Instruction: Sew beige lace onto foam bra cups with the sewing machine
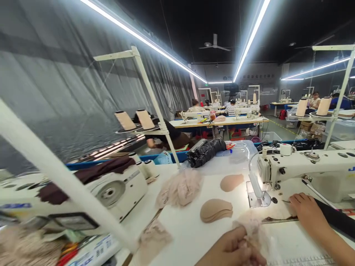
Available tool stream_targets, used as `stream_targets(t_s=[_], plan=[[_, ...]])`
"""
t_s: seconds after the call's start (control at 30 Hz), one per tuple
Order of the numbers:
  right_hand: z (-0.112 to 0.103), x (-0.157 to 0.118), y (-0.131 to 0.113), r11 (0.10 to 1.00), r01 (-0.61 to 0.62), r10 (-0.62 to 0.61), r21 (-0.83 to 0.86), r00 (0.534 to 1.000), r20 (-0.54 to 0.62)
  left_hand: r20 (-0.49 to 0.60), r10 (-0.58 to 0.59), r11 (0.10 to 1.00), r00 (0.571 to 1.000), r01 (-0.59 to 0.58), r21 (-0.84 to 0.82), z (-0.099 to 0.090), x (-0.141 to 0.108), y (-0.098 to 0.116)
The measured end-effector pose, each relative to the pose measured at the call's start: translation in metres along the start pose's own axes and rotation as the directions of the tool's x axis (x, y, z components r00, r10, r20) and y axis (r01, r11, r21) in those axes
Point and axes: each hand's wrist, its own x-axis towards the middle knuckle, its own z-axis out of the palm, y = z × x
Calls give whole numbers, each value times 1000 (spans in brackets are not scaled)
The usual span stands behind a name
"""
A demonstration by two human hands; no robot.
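Observation:
My left hand (235,248) is closed on thin beige lace fabric (251,226) at the bottom, in front of the sewing machine (299,166). Over the machine bed, right of the lit needle area, my right hand (305,210) rests with its fingers bent; a small dark metal tip shows by the fingertips, too small to name. Left of the needle area lie a stack of beige pads (216,210) and a single beige pad (232,182). A crumpled pile of beige lace (181,187) sits farther left.
A second machine (119,195) with dark cloth (91,179) stands left, behind a slanting white pole (63,177). A black plastic bundle (206,152) lies at the table's back. Thread cones (145,120) hang on a stand. A person (177,135) bends beyond it.

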Motion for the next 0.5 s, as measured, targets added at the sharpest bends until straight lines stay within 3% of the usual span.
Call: stream_targets(t_s=[0.17, 0.3, 0.43, 0.5], plan=[[-4, -27, -51, 972, 188, -204, 142, 973, 110, -89, -14, 999, 996, 10, -43, 18, 31, 4], [-13, -29, -90, 907, 418, -420, 42, 906, 47, -41, 13, 998, 999, -16, -66, 23, 45, 1], [-11, -21, -107, 880, 471, -472, -66, 881, -11, 75, 36, 998, 997, -32, -49, 26, 52, -2], [-10, -24, -103, 880, 472, -473, -55, 881, -10, 85, -46, 999, 995, 47, -4, 21, 46, 2]])
